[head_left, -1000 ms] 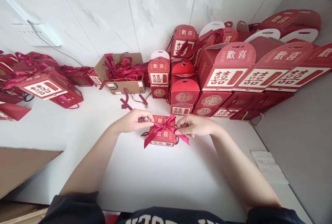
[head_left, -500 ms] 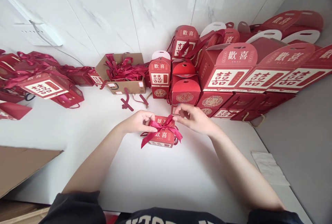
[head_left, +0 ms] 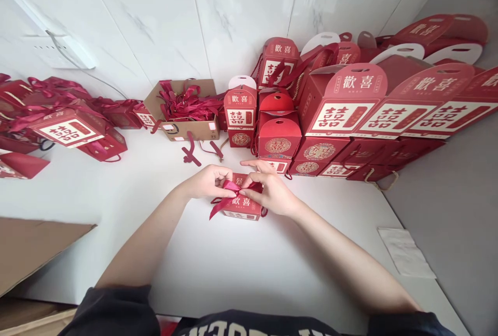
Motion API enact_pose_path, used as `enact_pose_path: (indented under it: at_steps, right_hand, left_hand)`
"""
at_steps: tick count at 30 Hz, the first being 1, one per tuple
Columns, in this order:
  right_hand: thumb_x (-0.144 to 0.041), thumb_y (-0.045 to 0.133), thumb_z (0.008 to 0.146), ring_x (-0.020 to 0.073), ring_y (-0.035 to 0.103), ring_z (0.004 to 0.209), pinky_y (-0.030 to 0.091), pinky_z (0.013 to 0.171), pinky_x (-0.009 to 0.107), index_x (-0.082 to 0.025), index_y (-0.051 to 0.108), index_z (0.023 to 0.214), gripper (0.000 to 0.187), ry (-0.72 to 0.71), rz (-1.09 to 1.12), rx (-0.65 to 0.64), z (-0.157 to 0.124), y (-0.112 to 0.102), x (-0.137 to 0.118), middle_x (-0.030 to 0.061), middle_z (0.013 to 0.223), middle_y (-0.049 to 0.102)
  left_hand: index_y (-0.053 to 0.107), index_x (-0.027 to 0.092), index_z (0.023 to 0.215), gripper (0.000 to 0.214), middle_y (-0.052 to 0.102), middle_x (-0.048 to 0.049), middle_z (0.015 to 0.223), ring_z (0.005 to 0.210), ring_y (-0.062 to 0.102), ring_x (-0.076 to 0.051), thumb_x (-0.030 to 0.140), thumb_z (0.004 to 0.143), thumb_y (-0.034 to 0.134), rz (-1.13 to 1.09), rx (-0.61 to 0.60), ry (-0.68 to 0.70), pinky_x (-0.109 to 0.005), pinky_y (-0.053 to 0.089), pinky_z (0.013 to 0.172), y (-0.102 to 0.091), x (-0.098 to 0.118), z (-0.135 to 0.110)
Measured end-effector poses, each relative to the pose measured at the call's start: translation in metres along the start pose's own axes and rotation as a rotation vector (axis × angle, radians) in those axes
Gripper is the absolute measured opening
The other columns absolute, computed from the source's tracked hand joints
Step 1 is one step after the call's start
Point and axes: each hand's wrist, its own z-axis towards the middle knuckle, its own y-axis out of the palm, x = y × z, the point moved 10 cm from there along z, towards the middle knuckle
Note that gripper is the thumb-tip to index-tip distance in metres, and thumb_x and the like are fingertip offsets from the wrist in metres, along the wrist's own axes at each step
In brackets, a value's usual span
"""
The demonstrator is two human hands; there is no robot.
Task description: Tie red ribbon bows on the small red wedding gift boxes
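A small red gift box (head_left: 241,207) with gold lettering stands on the white table (head_left: 241,268) in front of me. A dark red ribbon (head_left: 218,205) is tied over its top, one tail hanging off the left side. My left hand (head_left: 206,180) pinches the ribbon at the box's top left. My right hand (head_left: 268,188) lies over the top right of the box, thumb and fingers closed on the ribbon at the knot, forefinger stretched out.
A brown carton (head_left: 187,113) full of red ribbons sits at the back, loose ribbon pieces (head_left: 192,152) before it. Stacks of red gift boxes (head_left: 350,113) fill the back right. More ribboned boxes (head_left: 66,128) lie at left. A cardboard sheet (head_left: 31,248) is at lower left.
My right hand let go of the ribbon's right loop, lifted over the box, then came down onto the knot at the middle. The left hand stayed pinching the ribbon.
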Motion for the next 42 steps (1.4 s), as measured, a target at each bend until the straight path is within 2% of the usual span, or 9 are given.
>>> enact_pose_path:
  at_steps: [6,14,19,21,24,27,31,37,42]
  right_hand:
    - [-0.030,0.067,0.084,0.0282,0.043,0.130,0.028,0.109,0.053,-0.024,0.071,0.082,0.007,0.003,0.065,0.010,0.000,0.001,0.003,0.0063,0.140,0.049]
    - [-0.028,0.067,0.084,0.0248,0.047,0.130,0.032,0.109,0.045,-0.022,0.070,0.079,0.008,0.016,0.161,0.013,0.001,0.005,0.007,0.0070,0.139,0.050]
    - [-0.035,0.068,0.084,0.0256,0.043,0.132,0.033,0.108,0.043,-0.023,0.067,0.095,0.017,0.007,0.164,-0.057,0.003,-0.008,0.002,0.0097,0.137,0.051]
    - [-0.038,0.061,0.088,0.0235,0.049,0.124,0.038,0.103,0.039,-0.022,0.064,0.098,0.020,0.020,0.168,-0.043,0.003,-0.023,0.002,0.0100,0.128,0.056]
    - [-0.043,0.049,0.095,0.0166,0.060,0.086,0.046,0.079,0.028,-0.020,0.060,0.090,0.026,0.114,0.114,-0.019,0.001,-0.045,0.010,0.0045,0.093,0.064]
    - [-0.051,0.041,0.096,0.0122,0.050,0.059,0.039,0.059,0.024,-0.019,0.058,0.081,0.038,0.268,0.015,-0.114,-0.004,-0.045,0.025,-0.0019,0.065,0.057]
    - [-0.058,0.047,0.090,0.0113,0.048,0.052,0.036,0.053,0.024,-0.018,0.060,0.073,0.045,0.374,0.022,-0.331,-0.015,-0.021,0.036,-0.0025,0.057,0.054]
    - [-0.053,0.063,0.080,0.0078,0.039,0.047,0.029,0.045,0.021,-0.016,0.061,0.068,0.039,0.418,0.333,-0.583,-0.029,0.010,0.032,-0.0048,0.054,0.047]
    - [-0.047,0.063,0.081,0.0074,0.038,0.046,0.028,0.044,0.021,-0.015,0.069,0.074,0.034,0.403,0.323,-0.658,-0.032,0.013,0.034,-0.0035,0.054,0.053]
  left_hand:
    - [0.048,0.014,0.065,0.034,0.046,0.0060,0.057,0.050,0.040,-0.005,0.033,0.070,0.076,0.014,0.023,0.027,-0.018,0.030,0.049,-0.004,-0.004,0.001]
    - [0.043,0.015,0.061,0.041,0.051,0.0056,0.056,0.050,0.047,-0.006,0.030,0.062,0.081,-0.236,0.013,0.023,-0.019,0.036,0.050,-0.005,-0.020,0.006]
    - [0.056,0.013,0.075,0.031,0.052,0.0043,0.059,0.048,0.039,-0.005,0.032,0.067,0.079,-0.199,-0.118,0.015,-0.017,0.027,0.047,-0.005,-0.020,0.001]
    - [0.062,0.013,0.082,0.031,0.050,0.0039,0.056,0.045,0.035,-0.005,0.039,0.072,0.074,-0.179,-0.175,0.003,-0.019,0.023,0.044,-0.005,-0.017,-0.004]
    - [0.064,0.012,0.075,0.036,0.041,0.0048,0.046,0.040,0.029,-0.006,0.048,0.082,0.062,-0.137,-0.183,-0.011,-0.022,0.022,0.043,-0.005,-0.011,-0.006]
    - [0.058,0.014,0.065,0.039,0.044,0.0033,0.052,0.047,0.036,-0.007,0.047,0.085,0.058,-0.022,-0.041,-0.026,-0.022,0.027,0.048,-0.009,-0.004,-0.004]
    - [0.053,0.015,0.065,0.039,0.049,0.0031,0.060,0.056,0.044,-0.010,0.050,0.075,0.067,0.176,0.199,-0.079,-0.021,0.030,0.051,-0.016,0.001,-0.004]
    - [0.043,0.016,0.059,0.045,0.039,0.0061,0.057,0.055,0.037,-0.009,0.048,0.067,0.074,0.340,0.223,-0.108,-0.020,0.028,0.051,-0.016,0.005,-0.008]
    - [0.045,0.016,0.059,0.046,0.042,0.0055,0.058,0.056,0.040,-0.009,0.050,0.064,0.075,0.325,0.186,-0.131,-0.021,0.028,0.051,-0.019,-0.002,-0.007]
